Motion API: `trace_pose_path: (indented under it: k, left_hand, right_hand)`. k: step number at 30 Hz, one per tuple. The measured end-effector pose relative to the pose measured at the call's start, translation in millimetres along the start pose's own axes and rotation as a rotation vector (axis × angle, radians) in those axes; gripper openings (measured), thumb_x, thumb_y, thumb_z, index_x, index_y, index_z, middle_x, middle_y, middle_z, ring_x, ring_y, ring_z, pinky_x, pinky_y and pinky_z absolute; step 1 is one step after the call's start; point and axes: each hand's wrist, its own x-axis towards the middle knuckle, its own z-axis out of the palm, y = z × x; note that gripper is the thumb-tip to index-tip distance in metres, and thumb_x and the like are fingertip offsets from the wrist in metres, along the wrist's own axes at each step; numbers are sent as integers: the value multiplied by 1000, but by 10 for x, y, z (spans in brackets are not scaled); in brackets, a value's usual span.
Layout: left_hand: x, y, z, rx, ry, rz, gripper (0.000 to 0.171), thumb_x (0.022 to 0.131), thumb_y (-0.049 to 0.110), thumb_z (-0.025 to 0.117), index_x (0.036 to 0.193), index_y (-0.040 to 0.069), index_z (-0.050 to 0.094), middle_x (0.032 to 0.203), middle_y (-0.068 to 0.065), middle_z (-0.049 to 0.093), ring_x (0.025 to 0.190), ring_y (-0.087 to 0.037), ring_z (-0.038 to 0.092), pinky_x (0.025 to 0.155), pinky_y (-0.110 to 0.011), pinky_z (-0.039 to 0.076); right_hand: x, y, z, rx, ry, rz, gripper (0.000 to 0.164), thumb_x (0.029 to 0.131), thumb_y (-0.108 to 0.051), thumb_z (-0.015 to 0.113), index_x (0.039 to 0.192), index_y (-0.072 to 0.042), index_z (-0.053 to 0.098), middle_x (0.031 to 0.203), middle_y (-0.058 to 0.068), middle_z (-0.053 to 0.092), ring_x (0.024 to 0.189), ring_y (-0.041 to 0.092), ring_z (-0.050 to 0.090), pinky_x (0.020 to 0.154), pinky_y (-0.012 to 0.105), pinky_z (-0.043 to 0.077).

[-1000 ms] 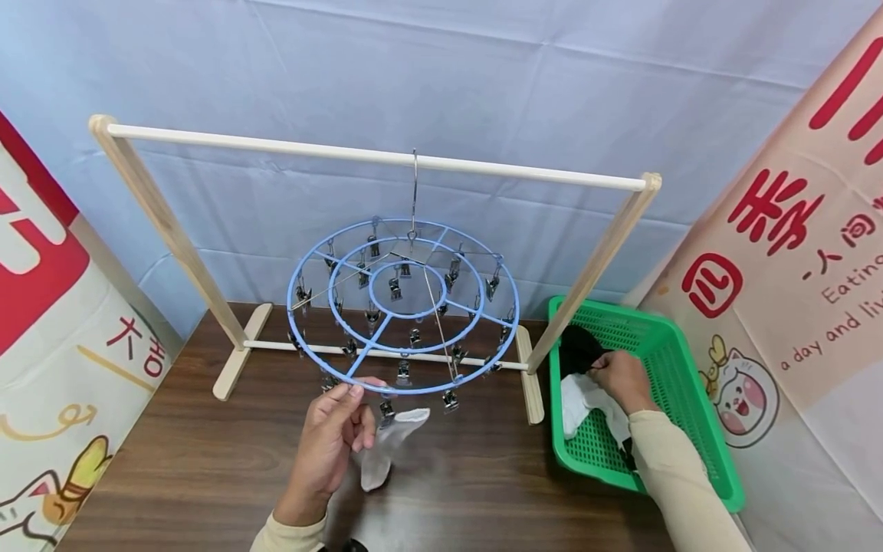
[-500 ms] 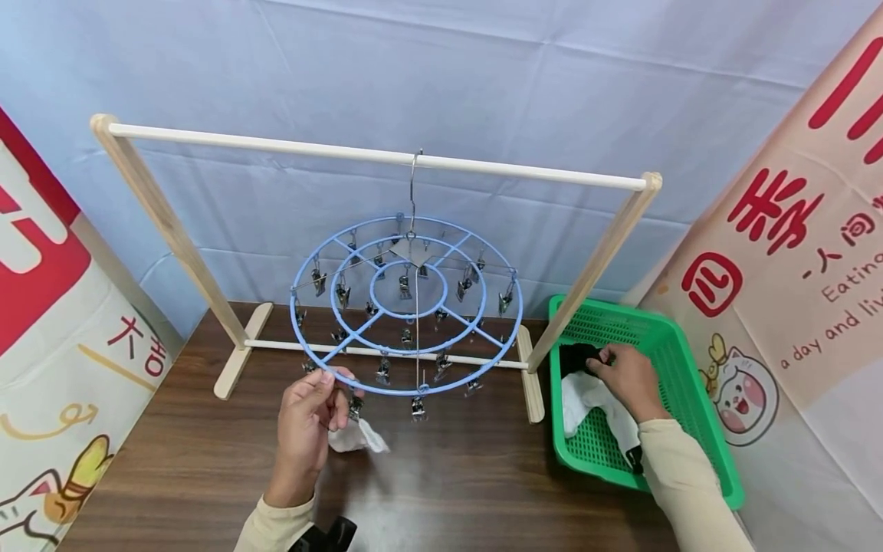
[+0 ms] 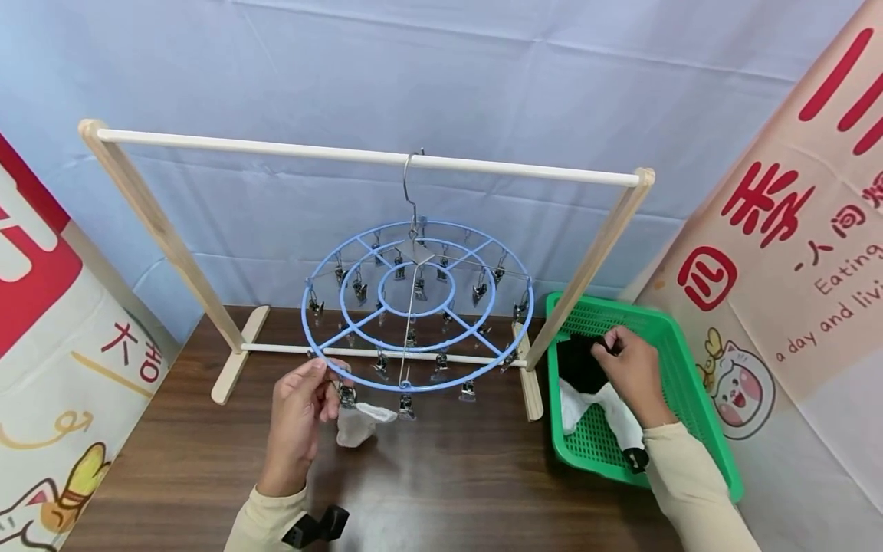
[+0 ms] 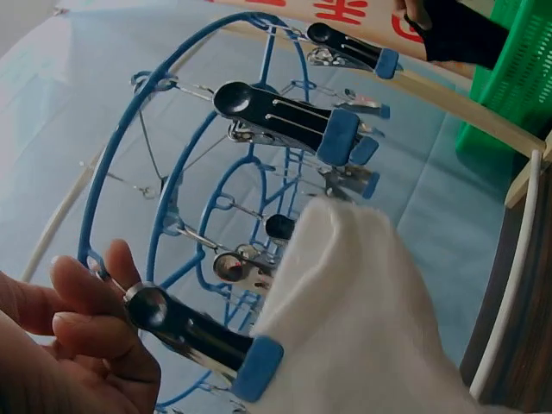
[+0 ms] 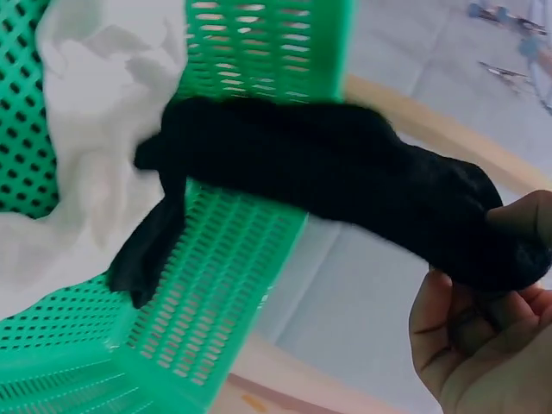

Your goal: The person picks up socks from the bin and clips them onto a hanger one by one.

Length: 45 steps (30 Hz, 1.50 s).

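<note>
At the front-left rim of the round blue clip hanger (image 3: 324,345), my left hand (image 3: 295,418) pinches the ring beside one metal clip (image 4: 198,332). That clip has blue tips and bites a white sock (image 3: 356,423), which dangles below the ring. In the left wrist view the sock (image 4: 354,310) fills the lower right. My right hand (image 3: 636,374) pinches one end of a black sock (image 5: 319,164) and lifts it over the green basket (image 3: 717,452). White socks (image 3: 617,414) with a dark end lie in the basket under it.
The hanger hooks onto the white bar (image 3: 276,147) of a wooden stand (image 3: 159,222). Several other clips (image 3: 405,405) hang from its rings. Behind is a pale blue cloth (image 3: 483,77); below, a brown wooden table (image 3: 469,475). Printed banners (image 3: 814,268) flank both sides.
The hanger has turned, bringing the clipped white sock leftward with my left hand. In the basket, my right hand has raised the black sock, which now stretches upward.
</note>
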Motion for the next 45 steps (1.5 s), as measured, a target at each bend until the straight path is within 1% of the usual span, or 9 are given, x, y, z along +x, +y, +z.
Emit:
trace_pose_path:
  k: [8,13,23,26,28,35,38,42,45]
  left_hand:
    - [-19,38,64,100,183,-34,25,101,11,52,101,-13,59,83,-9,71,39,-8,46,35,-15,32]
    - [-71,44,96,176,304,-4,22,98,8,57,108,-11,62,86,-4,72,41,-8,50,37,-16,34]
    - [-186,7,99,347,439,295,20,86,-8,63,106,-12,60,80,-3,60,46,-3,47,42,-13,39]
    - [-242,15,104,361,399,345,12,86,-10,62,97,-14,60,74,-3,62,47,-5,50,43,-13,40]
    - [-284,40,117,384,336,335,6,88,-9,61,92,-13,63,72,-5,65,47,-7,52,43,-15,42]
    - [-387,140,195,464,46,125,12,92,-2,62,101,-4,69,89,-7,72,47,-14,57,35,-21,36]
    - [-395,136,219,495,-36,90,15,90,-2,64,104,-3,69,95,-9,72,49,-16,60,34,-23,34]
    - [-381,93,226,535,-140,29,23,88,3,69,111,2,67,88,-10,71,52,-18,63,35,-23,35]
    - [-359,44,216,569,-236,-25,32,88,6,70,118,4,63,88,-11,70,54,-17,64,38,-24,40]
  right_hand:
    - [-121,-200,-135,71,68,-12,22,89,-7,68,80,-6,48,65,5,48,52,13,36,51,25,30]
    - [-206,-356,-228,137,97,-11,27,87,-7,72,78,-4,46,67,6,50,55,12,36,50,24,28]
    - [-360,-672,-411,236,131,53,34,85,-13,76,77,-4,44,64,3,45,55,13,35,51,24,30]
    - [-453,-763,-446,240,115,41,34,85,-13,75,77,-4,44,60,2,33,52,13,30,49,27,26]
    - [-511,-822,-463,240,111,29,33,85,-13,75,77,-5,44,59,1,28,51,13,27,48,28,25]
    - [-645,-997,-476,250,117,-5,33,83,-6,76,74,-7,44,57,-2,27,53,10,23,49,27,23]
    - [-702,-1079,-459,293,108,-1,34,82,0,76,73,-7,43,55,-2,23,50,10,23,47,26,24]
    - [-798,-1172,-406,376,111,-3,36,79,8,74,71,-5,42,53,-2,22,46,10,21,42,25,23]
    - [-879,-1224,-342,467,106,-47,32,78,12,73,74,-3,45,55,-3,35,50,8,30,46,23,27]
